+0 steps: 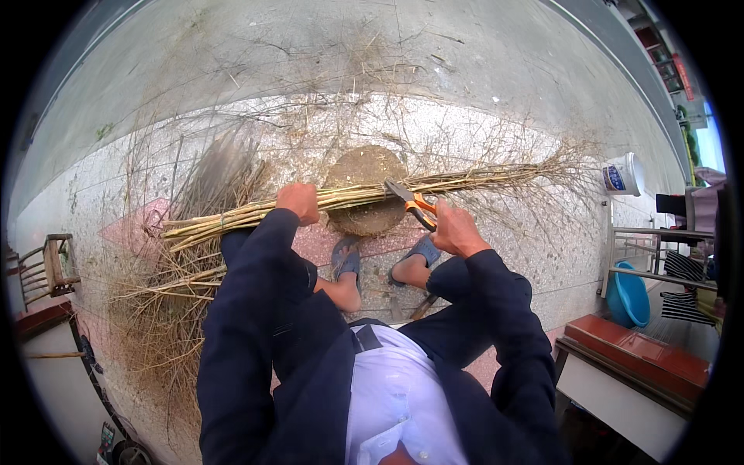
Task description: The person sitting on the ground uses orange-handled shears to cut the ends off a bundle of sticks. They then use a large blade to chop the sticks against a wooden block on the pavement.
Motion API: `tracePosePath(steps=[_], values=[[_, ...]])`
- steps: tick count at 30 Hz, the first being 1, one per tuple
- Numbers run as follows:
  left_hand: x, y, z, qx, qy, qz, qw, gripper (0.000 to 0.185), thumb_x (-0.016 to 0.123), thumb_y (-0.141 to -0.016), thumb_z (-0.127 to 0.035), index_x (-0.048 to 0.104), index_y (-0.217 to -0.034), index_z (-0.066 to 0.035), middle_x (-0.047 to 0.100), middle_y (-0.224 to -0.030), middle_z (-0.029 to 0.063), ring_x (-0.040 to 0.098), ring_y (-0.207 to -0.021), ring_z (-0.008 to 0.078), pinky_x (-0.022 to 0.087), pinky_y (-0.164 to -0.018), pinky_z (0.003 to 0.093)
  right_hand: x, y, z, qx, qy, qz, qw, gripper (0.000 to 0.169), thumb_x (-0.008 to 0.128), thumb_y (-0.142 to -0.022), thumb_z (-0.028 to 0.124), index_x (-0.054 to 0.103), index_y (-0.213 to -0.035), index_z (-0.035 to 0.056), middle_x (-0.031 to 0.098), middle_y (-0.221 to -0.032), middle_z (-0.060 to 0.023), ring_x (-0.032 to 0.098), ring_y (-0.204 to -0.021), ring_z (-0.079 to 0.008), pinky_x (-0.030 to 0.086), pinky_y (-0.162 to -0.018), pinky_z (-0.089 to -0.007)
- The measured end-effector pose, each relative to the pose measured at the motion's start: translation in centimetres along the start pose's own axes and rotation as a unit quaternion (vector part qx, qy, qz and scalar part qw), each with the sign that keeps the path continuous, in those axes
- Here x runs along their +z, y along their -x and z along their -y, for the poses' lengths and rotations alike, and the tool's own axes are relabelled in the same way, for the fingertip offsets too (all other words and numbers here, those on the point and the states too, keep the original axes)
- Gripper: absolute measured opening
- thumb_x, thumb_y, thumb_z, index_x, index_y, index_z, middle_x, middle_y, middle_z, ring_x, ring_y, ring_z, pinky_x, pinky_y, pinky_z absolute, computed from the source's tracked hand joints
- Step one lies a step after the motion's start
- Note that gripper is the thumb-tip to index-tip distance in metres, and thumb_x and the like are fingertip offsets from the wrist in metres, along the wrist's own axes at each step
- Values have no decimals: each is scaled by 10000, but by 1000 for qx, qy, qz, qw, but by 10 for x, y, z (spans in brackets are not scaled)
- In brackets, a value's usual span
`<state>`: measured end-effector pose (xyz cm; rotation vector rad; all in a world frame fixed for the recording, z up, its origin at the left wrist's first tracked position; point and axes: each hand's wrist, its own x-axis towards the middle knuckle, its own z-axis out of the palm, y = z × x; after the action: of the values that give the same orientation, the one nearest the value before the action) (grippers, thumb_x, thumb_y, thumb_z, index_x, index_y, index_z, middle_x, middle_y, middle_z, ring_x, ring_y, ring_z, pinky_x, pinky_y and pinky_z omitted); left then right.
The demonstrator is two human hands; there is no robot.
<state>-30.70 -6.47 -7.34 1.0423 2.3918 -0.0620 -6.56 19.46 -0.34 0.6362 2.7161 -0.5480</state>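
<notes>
My left hand (pixel 298 203) grips a long bundle of dry stalks (pixel 349 196), whose thick cut ends point left past my knee. A thin tie circles the bundle near those ends. In my right hand (pixel 459 228) is a pair of pliers (pixel 414 203) with orange and black handles. Their jaws touch the bundle at its middle. Fine, branching tips of the stalks spread to the right. Below the bundle is a round chopping block (pixel 366 224), apparently of wood, between my sandalled feet.
A heap of dry brushwood (pixel 168 325) lies on the floor at my left. Loose twigs litter the ground ahead. To the right are a white bucket (pixel 623 174), a blue basin (pixel 630 293), a metal rack (pixel 662 270) and a red-topped table (pixel 636 354). A wooden chair (pixel 55 264) stands far left.
</notes>
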Motion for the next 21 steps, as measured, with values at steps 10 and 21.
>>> tracePosePath(steps=[10,21], values=[[11,-8,9,4,5,-6,1000,308,655,-739,-153,717,-998,3,730,-1012,256,713,-997,416,558,-900,491,-35,29,41,-60,-205,-336,917,399,740,-798,87,492,-1094,-13,624,-731,-149,678,-666,-339,539,-632,-424],[16,-13,15,7,12,-2,1000,320,662,-730,-142,721,-1001,16,737,-990,260,723,-975,409,563,-896,471,-56,38,38,22,-234,-192,953,341,754,-807,157,539,-1014,-7,593,-744,-148,621,-678,-275,515,-674,-397]])
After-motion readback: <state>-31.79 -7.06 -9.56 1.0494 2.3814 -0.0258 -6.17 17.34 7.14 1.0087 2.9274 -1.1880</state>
